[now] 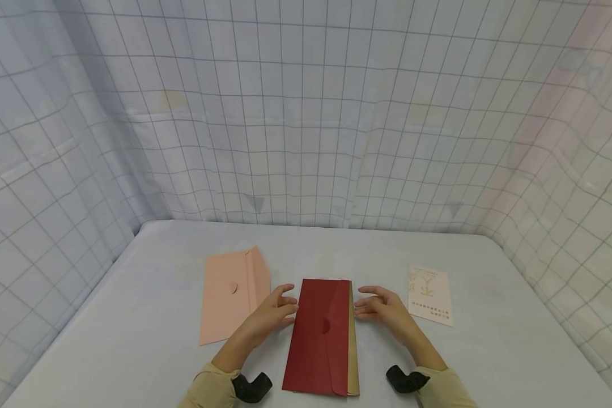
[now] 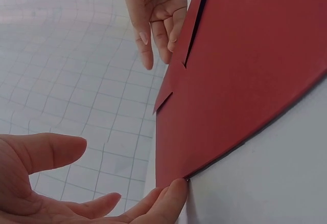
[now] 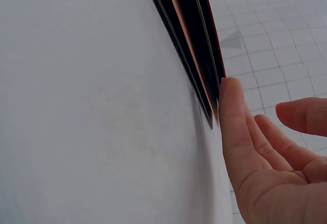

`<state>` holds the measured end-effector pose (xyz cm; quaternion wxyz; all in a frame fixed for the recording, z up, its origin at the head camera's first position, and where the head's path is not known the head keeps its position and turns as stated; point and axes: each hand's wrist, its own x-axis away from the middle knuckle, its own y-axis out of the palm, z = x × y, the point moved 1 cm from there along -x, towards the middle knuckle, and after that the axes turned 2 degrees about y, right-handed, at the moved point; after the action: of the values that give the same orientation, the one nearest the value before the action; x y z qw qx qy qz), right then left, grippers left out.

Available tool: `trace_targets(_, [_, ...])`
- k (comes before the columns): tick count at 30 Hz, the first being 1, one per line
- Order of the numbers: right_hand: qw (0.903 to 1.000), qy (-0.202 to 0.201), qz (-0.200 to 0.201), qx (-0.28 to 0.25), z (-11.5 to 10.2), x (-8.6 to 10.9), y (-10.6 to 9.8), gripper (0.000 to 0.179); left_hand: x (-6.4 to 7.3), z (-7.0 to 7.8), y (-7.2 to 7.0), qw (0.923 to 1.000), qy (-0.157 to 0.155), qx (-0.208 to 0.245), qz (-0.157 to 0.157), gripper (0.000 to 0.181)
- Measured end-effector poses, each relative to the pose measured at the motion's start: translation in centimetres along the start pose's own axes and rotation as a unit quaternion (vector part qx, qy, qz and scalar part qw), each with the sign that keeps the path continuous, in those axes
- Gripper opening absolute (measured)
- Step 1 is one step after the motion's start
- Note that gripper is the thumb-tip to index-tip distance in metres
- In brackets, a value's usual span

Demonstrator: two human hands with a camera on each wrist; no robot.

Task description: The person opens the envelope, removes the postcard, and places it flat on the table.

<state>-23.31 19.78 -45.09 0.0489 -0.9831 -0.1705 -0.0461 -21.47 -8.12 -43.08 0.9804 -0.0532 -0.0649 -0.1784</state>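
A red envelope (image 1: 313, 340) with a flap and a small round tab lies in the middle of the table. Under its right side shows a gold strip (image 1: 353, 362), perhaps of another envelope or its lining. My left hand (image 1: 267, 317) is at the left edge, thumb apart from the fingers; in the left wrist view its fingertips (image 2: 178, 188) touch the red envelope's corner. On the other side my right hand (image 1: 390, 314) has its fingers loosely extended. A fingertip (image 3: 233, 87) meets the edge of the layered paper (image 3: 191, 45) in the right wrist view. Neither hand grips anything.
A pink envelope (image 1: 224, 300), flap out to the right, lies left of the red one, partly behind my left hand. To the right is a pale card (image 1: 430, 294) with gold print. Grid-patterned curtains (image 1: 306, 124) surround the white table (image 1: 148, 340).
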Motion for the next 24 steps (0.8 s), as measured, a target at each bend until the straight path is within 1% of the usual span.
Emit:
trace_targets(5, [0.9998, 0.001, -0.017, -0.011, 0.14, -0.07, 0.14, 0.044, -0.04, -0.05, 0.01, 0.9999, 0.002, 0.006, -0.008, 0.058])
trace_targets(10, [0.9995, 0.006, -0.029, -0.013, 0.1, 0.0, 0.19, 0.044, -0.14, -0.22, -0.02, 0.9999, 0.001, 0.01, -0.007, 0.058])
trace_targets(17, [0.999, 0.015, -0.04, -0.008, -0.01, 0.04, 0.54, 0.044, -0.26, -0.28, -0.25, 0.9998, 0.007, 0.018, -0.009, 0.059])
trace_targets(24, [0.9989, 0.022, -0.041, -0.005, 0.06, 0.12, 0.79, 0.044, -0.38, -0.46, -0.13, 0.9998, 0.007, 0.018, -0.009, 0.057])
